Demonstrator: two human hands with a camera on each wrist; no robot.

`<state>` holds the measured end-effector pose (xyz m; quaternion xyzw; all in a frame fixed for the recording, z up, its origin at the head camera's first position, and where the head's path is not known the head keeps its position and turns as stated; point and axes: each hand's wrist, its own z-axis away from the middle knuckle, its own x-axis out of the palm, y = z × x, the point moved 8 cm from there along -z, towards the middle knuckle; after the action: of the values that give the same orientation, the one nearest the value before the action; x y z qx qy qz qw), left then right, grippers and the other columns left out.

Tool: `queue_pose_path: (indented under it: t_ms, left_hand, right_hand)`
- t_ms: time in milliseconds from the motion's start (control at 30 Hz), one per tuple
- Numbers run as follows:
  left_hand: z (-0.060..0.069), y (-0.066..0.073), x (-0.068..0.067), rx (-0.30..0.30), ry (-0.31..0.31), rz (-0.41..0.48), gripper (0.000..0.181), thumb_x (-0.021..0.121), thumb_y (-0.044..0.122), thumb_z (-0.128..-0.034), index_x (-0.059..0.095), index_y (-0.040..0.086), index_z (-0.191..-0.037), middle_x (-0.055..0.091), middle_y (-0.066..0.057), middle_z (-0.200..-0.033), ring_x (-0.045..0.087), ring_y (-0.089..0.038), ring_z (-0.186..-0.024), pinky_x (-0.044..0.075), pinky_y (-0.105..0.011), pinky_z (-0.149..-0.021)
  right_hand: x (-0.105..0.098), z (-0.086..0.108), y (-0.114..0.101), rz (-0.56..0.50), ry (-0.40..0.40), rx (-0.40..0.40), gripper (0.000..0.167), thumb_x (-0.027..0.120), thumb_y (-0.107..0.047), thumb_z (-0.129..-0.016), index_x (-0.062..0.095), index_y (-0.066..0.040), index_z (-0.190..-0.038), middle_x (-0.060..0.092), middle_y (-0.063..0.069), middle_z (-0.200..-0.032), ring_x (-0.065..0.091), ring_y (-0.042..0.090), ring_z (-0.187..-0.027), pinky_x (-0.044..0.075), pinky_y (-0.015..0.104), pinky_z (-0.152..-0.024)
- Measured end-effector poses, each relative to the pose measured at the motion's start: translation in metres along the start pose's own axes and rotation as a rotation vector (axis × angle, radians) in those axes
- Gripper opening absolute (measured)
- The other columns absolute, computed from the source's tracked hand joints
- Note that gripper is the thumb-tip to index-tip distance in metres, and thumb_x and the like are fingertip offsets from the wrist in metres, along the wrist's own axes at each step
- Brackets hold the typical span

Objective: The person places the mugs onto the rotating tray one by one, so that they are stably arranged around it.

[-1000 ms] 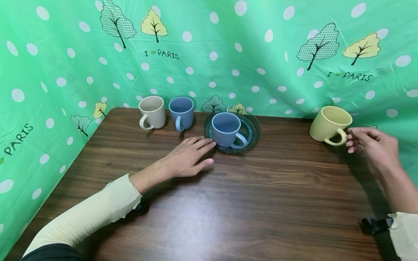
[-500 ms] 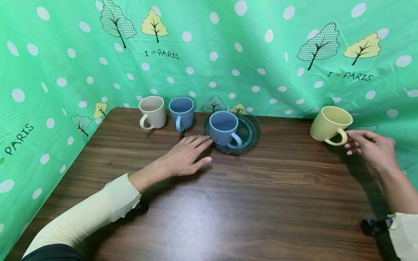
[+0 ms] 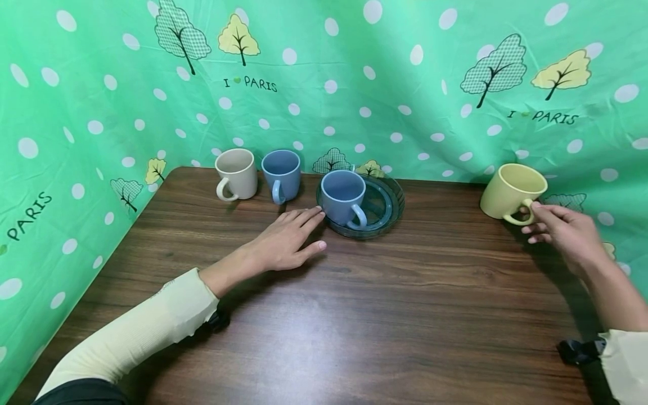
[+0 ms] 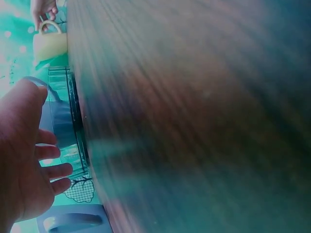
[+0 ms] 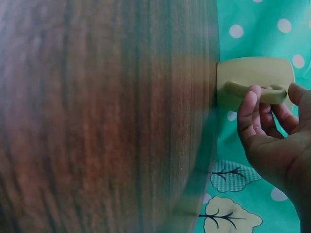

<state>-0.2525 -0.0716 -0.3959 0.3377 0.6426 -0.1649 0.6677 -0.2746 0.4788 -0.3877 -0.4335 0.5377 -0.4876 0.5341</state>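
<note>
The left hand [image 3: 283,242] lies palm down with its fingers stretched and the thumb held apart; the right hand [image 3: 567,230] curls its fingers round the handle of a pale yellow ceramic-looking mug [image 3: 503,194], how firmly I cannot tell. That mug stands upright, beyond the right hand and on its left-hand side, its handle turned toward the fingers and partly covered by them.

Just ahead of the left fingertips is a round see-through greenish glass dish [image 3: 400,199], and in it an upright plain blue mug [image 3: 342,197], handle toward the right hand's side. Fingertips, dish edge and mug overlap, so whether skin meets either is unclear. The left wrist view does not settle it: thumb and fingers mask much of the blue mug there.

Beyond the left hand stand an off-white mug [image 3: 242,179] and, nearer the dish, a second blue mug [image 3: 286,175], which the lower border of the left wrist view cuts short. Inside the mugs little can be made out.

Under both hands runs a dark brown wood-grain table [image 3: 395,304], blurred in the wrist views. Behind hangs a green dotted cloth [image 3: 395,34]. The right hand's cream sleeve [image 3: 628,360] is cropped by the picture's edge
</note>
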Motion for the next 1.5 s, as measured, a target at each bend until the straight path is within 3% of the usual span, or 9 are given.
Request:
queue_pose_path:
  t_ms: [400,667,833,1233,1500]
  left_hand:
    - [-0.001,-0.006,0.001,-0.028,-0.015,0.008,0.078,0.044,0.057,-0.1194,0.034,0.006,-0.177,0.03,-0.017,-0.187,0.036,-0.044,-0.17,0.031,-0.067,-0.139]
    - [-0.002,-0.012,0.002,-0.052,-0.041,0.034,0.08,0.044,0.058,-0.1192,0.03,0.007,-0.178,0.025,-0.016,-0.188,0.034,-0.044,-0.171,0.028,-0.067,-0.14]
    - [-0.003,-0.013,0.001,-0.062,-0.042,0.043,0.081,0.044,0.059,-0.1188,0.029,0.006,-0.179,0.025,-0.016,-0.189,0.033,-0.045,-0.171,0.027,-0.066,-0.141]
    - [-0.006,-0.019,0.001,-0.071,-0.028,0.033,0.082,0.043,0.061,-0.1186,0.028,0.007,-0.179,0.026,-0.017,-0.188,0.033,-0.043,-0.172,0.029,-0.065,-0.14]
    - [-0.009,-0.023,0.001,-0.084,-0.028,0.024,0.082,0.042,0.06,-0.1188,0.028,0.007,-0.179,0.028,-0.018,-0.187,0.033,-0.043,-0.172,0.029,-0.065,-0.14]
  right_hand:
    - [0.012,-0.001,0.006,-0.049,-0.147,0.016,0.024,0.054,-0.025,-0.121,0.077,-0.021,-0.122,0.08,-0.012,-0.111,0.078,0.007,-0.091,0.065,0.025,-0.071]
    - [0.02,0.0,0.007,-0.275,-0.263,0.008,0.033,0.042,-0.015,-0.123,0.075,-0.01,-0.126,0.081,-0.001,-0.114,0.08,0.016,-0.096,0.067,0.029,-0.076]
    - [0.025,0.001,0.006,-0.338,-0.324,0.012,0.041,0.035,-0.014,-0.124,0.076,-0.006,-0.126,0.081,0.004,-0.113,0.08,0.018,-0.099,0.067,0.03,-0.079]
    - [0.028,0.0,0.006,-0.332,-0.327,0.026,0.037,0.039,-0.016,-0.123,0.073,-0.005,-0.126,0.081,0.004,-0.114,0.081,0.018,-0.101,0.067,0.029,-0.083]
    - [0.03,0.0,0.006,-0.356,-0.35,-0.015,0.032,0.038,-0.014,-0.123,0.067,-0.001,-0.127,0.08,0.006,-0.113,0.083,0.021,-0.102,0.069,0.029,-0.088]
